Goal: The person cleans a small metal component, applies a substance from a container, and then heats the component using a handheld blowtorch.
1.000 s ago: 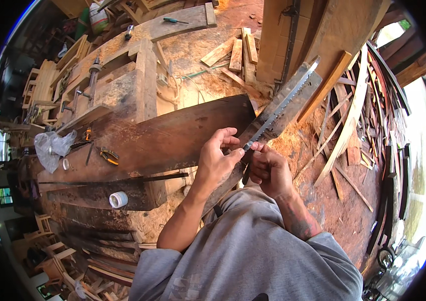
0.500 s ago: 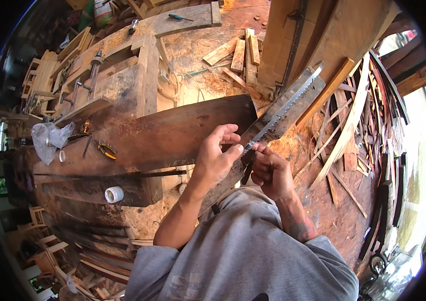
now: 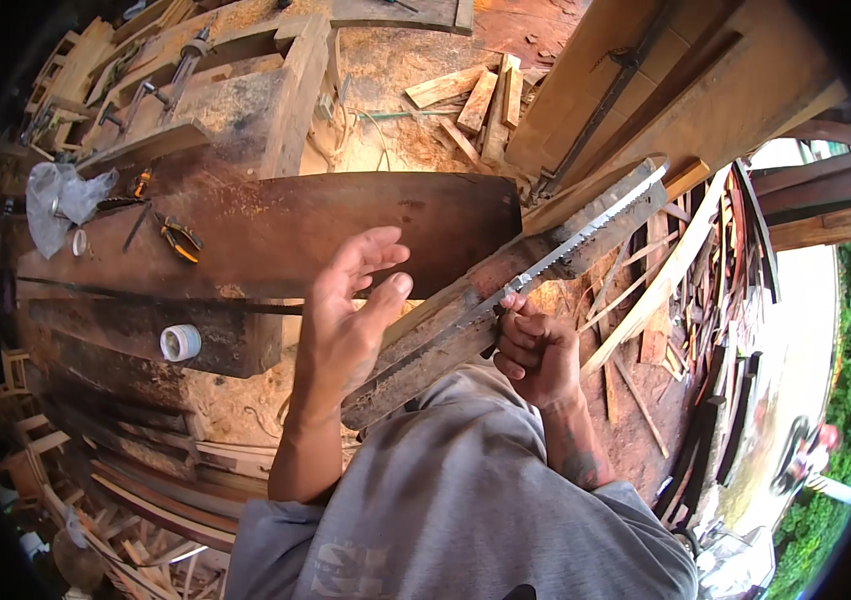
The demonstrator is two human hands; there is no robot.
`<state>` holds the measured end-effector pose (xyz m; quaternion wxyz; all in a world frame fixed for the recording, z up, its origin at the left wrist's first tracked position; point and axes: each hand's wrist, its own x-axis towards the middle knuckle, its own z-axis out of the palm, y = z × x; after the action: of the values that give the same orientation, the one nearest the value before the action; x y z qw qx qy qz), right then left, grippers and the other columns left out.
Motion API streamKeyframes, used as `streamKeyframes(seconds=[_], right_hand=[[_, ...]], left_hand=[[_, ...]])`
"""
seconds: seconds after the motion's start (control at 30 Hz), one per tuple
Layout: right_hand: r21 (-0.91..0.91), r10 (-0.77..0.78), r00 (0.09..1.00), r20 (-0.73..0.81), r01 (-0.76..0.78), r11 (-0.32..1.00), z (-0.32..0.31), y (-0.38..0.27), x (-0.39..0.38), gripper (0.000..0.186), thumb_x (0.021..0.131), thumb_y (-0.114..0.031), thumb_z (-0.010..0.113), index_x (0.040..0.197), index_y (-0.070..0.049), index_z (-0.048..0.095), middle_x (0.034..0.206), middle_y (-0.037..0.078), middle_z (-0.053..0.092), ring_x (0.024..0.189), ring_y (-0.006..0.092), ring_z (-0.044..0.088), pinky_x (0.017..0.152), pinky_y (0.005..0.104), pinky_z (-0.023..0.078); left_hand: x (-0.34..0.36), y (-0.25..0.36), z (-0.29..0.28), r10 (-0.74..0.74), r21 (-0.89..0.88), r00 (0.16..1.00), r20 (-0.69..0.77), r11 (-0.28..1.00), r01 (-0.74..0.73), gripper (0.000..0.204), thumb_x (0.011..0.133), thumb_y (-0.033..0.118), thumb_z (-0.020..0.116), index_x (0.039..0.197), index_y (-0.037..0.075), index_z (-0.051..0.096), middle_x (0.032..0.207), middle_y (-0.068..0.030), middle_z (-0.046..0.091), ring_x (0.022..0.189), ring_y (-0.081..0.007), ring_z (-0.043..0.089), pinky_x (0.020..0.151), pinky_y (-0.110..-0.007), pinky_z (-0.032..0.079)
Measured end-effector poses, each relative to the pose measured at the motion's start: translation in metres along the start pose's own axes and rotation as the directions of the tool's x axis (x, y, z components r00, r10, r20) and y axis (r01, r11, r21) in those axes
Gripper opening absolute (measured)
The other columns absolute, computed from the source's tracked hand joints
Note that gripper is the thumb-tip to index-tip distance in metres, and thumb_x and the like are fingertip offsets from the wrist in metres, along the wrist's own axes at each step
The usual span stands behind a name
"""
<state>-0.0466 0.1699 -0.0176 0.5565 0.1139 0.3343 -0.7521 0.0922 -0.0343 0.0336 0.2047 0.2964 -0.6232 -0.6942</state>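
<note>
Sawdust and wood scraps lie beyond the fingers. The left hand is unclenched and empty, its fingers loosely spread near a dark board. The right hand's fingers are curled, thumb and forefinger pinching the saw blade, which stretches ahead and rightward from them along a beam.

The curled right hand hides its own palm.

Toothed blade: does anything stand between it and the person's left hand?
Nothing visible does: an open gap separates the left hand from the near end of the toothed blade, where the right hand is.
</note>
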Motion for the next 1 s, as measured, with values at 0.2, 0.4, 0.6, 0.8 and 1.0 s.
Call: streamKeyframes(seconds=[0.2, 0.4, 0.6, 0.8, 1.0], right_hand=[[-0.075, -0.039, 0.995, -0.093, 0.032, 0.997, -0.010, 0.004, -0.012, 0.026, 0.091, -0.015, 0.053, 0.116, -0.011, 0.058, 0.062, -0.006, 0.030, 0.046, 0.0067, 0.027, 0.043, 0.0257, 0.029], [-0.232, -0.296, 0.887, -0.355, 0.223, 0.947, -0.024, 0.011, -0.028, 0.027, 0.093, -0.023, 0.055, 0.117, -0.010, 0.055, 0.064, -0.006, 0.035, 0.047, 0.0061, 0.032, 0.044, 0.0246, 0.031], [-0.130, -0.206, 0.820, -0.534, 0.161, 0.978, -0.044, 0.051, -0.041, 0.026, 0.094, -0.029, 0.060, 0.114, -0.013, 0.055, 0.076, -0.002, 0.054, 0.060, 0.0107, 0.045, 0.053, 0.0277, 0.035], [-0.402, -0.256, 0.830, -0.496, 0.041, 0.915, -0.026, 0.088, -0.053, 0.034, 0.093, -0.007, 0.055, 0.126, 0.000, 0.052, 0.097, 0.008, 0.057, 0.068, 0.0149, 0.056, 0.059, 0.0302, 0.049], [-0.377, -0.038, 0.929, -0.368, -0.111, 0.920, 0.019, 0.105, -0.057, 0.055, 0.092, -0.007, 0.057, 0.144, 0.004, 0.044, 0.134, 0.014, 0.054, 0.113, 0.0208, 0.057, 0.088, 0.0311, 0.050]], left_hand=[[-0.031, -0.002, -0.045, -0.082, -0.112, 0.986, -0.147, 0.992, 0.065, 0.050, 0.086, 0.003, 0.067, 0.134, -0.003, 0.054, 0.121, -0.0121, 0.060, 0.111, -0.0154, 0.057, 0.094, -0.026, 0.047], [-0.065, -0.024, -0.105, -0.095, -0.125, 0.931, -0.351, 0.991, 0.054, 0.047, 0.088, 0.003, 0.067, 0.133, -0.004, 0.054, 0.119, -0.0095, 0.061, 0.117, -0.0174, 0.056, 0.105, -0.030, 0.040], [-0.096, -0.024, -0.145, -0.156, -0.078, 0.868, -0.472, 0.988, 0.135, 0.047, 0.088, 0.001, 0.065, 0.134, -0.004, 0.055, 0.122, -0.0109, 0.062, 0.118, -0.0170, 0.056, 0.107, -0.030, 0.039], [-0.096, -0.017, -0.172, -0.088, 0.040, 0.909, -0.407, 0.993, 0.114, 0.043, 0.093, 0.004, 0.063, 0.135, -0.003, 0.055, 0.123, -0.0091, 0.062, 0.118, -0.0164, 0.055, 0.108, -0.030, 0.038], [-0.086, -0.015, -0.187, -0.141, -0.003, 0.934, -0.328, 0.989, 0.148, 0.046, 0.089, 0.004, 0.067, 0.133, -0.004, 0.055, 0.123, -0.0112, 0.061, 0.120, -0.0194, 0.056, 0.110, -0.033, 0.038]])
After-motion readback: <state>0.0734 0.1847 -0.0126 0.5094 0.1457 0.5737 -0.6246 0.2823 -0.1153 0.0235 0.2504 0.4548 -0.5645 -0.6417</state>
